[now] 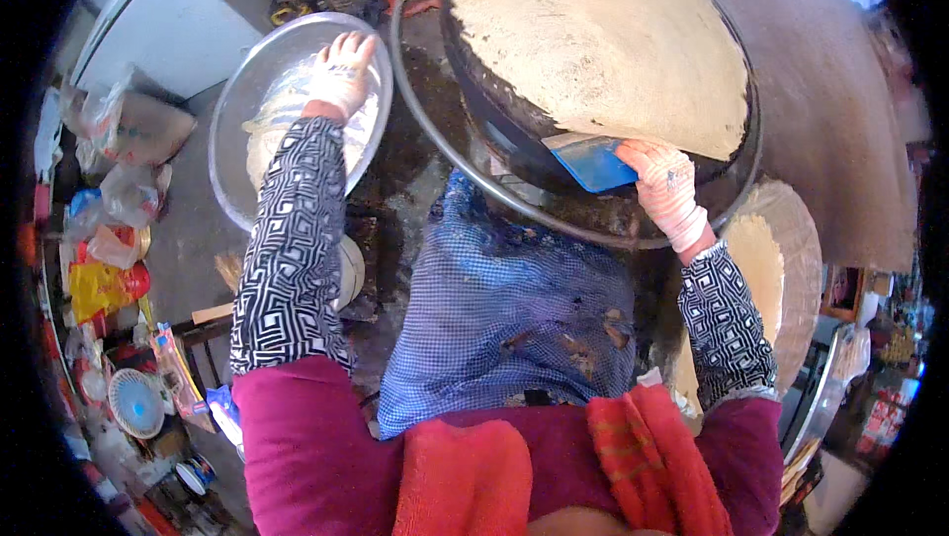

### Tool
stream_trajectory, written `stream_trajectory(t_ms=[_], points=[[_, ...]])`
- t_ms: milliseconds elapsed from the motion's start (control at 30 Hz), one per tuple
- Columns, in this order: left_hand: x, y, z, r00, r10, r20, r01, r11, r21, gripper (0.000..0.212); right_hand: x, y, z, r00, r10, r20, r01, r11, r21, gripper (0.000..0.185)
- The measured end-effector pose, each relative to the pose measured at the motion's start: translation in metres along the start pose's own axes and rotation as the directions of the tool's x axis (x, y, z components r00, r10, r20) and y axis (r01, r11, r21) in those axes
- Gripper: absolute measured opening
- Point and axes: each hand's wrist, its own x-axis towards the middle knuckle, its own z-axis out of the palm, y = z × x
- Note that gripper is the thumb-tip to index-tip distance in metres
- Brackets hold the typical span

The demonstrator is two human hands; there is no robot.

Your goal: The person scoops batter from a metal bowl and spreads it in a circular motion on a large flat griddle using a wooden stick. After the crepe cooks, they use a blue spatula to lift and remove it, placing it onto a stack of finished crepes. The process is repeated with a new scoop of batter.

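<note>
A large round griddle bears a thin, pale sheet of batter over most of its top. My right hand, in a whitish knit glove with bare fingertips, grips a blue scraper at the griddle's near edge. The scraper's pale front edge meets the rim of the sheet. On the left, a wide metal basin contains pale, wet batter or dough. My left hand, gloved likewise, is over the basin's far side with fingers extended and nothing seen in them. Whether its fingertips touch the basin wall is unclear.
A metal ring surrounds the griddle. Right of it, a round tray carries pale flat sheets, partly behind my sleeve. A blue checked cloth covers my lap. Plastic bags and a small basket lie at far left.
</note>
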Motion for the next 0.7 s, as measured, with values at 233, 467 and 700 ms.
stream_trajectory(t_ms=[233,467,700], points=[[0.025,0.045,0.027,0.977,0.211,-0.009,-0.206,0.963,0.174,0.06,0.032,0.009,0.038,0.99,0.103,0.098,-0.094,0.992,-0.088,0.004],[-0.018,0.125,0.023,0.807,0.406,0.428,-0.543,0.796,0.268,0.038,0.102,-0.001,0.089,0.908,0.13,0.399,-0.043,0.975,-0.219,0.035],[-0.108,0.35,-0.06,0.753,0.554,0.355,-0.426,0.822,-0.379,0.033,0.155,-0.003,0.088,0.927,0.18,0.328,-0.152,0.982,-0.11,0.018]])
